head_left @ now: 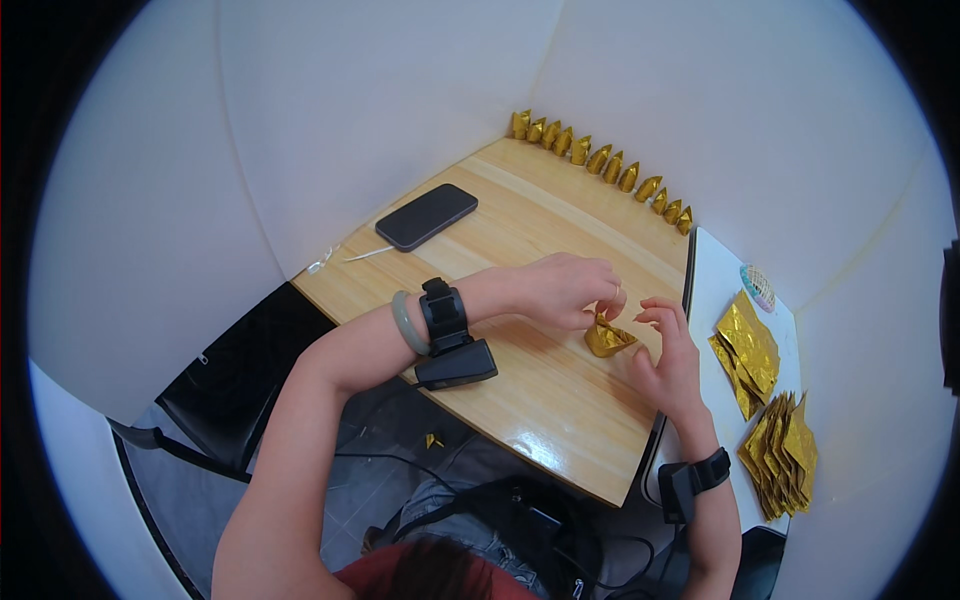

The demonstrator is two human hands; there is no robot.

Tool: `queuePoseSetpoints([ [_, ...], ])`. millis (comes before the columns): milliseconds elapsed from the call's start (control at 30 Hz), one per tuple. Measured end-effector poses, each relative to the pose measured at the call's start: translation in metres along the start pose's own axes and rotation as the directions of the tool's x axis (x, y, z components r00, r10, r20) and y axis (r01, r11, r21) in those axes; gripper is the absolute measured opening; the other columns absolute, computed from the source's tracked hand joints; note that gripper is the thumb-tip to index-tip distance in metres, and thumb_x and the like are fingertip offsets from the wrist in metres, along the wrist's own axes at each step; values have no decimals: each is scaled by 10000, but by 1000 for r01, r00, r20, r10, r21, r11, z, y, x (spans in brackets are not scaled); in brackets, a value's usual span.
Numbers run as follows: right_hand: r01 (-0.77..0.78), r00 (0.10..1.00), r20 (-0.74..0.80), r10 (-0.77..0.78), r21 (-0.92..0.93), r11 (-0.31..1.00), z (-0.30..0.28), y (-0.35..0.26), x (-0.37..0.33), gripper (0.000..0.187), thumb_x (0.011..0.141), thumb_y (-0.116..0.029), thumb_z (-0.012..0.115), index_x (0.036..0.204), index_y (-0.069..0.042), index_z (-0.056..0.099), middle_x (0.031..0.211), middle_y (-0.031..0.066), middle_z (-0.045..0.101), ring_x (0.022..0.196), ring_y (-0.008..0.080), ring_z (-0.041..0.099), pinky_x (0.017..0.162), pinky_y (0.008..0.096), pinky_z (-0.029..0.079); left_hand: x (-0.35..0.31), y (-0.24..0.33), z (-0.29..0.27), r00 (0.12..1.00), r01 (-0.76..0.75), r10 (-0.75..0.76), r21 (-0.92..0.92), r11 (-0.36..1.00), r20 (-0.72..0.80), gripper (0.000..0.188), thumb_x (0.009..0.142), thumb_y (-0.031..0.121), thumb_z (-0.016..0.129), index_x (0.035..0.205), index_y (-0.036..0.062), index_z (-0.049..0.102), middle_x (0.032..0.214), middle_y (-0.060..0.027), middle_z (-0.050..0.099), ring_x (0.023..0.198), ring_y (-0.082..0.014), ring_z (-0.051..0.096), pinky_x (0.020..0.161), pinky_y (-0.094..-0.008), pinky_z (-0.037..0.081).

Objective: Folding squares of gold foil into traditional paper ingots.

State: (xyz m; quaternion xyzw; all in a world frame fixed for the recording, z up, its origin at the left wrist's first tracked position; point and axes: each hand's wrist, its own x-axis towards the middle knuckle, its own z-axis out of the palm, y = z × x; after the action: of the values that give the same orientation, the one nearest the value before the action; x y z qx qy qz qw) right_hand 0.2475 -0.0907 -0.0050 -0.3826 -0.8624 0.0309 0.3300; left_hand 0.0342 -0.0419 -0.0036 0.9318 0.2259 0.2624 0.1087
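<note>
A small gold foil paper ingot [607,341], folded into a boat shape with raised tips, is on or just above the wooden table near its right side. My left hand [570,288] reaches over from the left and pinches its upper left tip between bent fingers. On the other side, my right hand [668,360] is held beside the ingot's right tip, thumb and fingers apart and curved toward it, apparently holding nothing. A bangle and a black strapped device are on my left wrist; another strapped device is on my right.
Along the table's [500,400] far edge stands a row of several finished gold foil ingots [599,159]. A black phone [428,217] with a white cable lies at the back left. On the white surface at right are loose gold sheets [748,345], a fanned gold stack [780,458] and a patterned oval object [758,287].
</note>
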Motion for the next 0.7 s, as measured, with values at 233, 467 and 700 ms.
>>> queuePoseSetpoints([
  [233,-70,996,-47,80,181,981,6,12,0,365,672,69,465,1020,-42,446,1067,94,504,911,218,566,712,313,475,-1,-5,-3,997,-27,25,21,999,79,105,701,86,577,795,84,626,798,-38,575,869,-215,528,716,-334,442],
  [467,-369,922,77,380,479,797,21,31,-6,342,733,66,424,1063,-23,423,1062,97,493,903,170,573,669,250,463,4,-20,0,998,52,-56,-115,992,-31,137,757,85,576,856,55,665,792,-73,629,811,-260,566,725,-346,449],
  [700,-401,912,112,395,450,798,24,27,-7,327,744,51,410,1064,-17,423,1059,121,504,887,204,586,712,287,475,33,-34,-19,969,199,-223,-201,959,-104,153,768,102,592,884,40,670,765,-76,665,704,-202,624,656,-302,476],
])
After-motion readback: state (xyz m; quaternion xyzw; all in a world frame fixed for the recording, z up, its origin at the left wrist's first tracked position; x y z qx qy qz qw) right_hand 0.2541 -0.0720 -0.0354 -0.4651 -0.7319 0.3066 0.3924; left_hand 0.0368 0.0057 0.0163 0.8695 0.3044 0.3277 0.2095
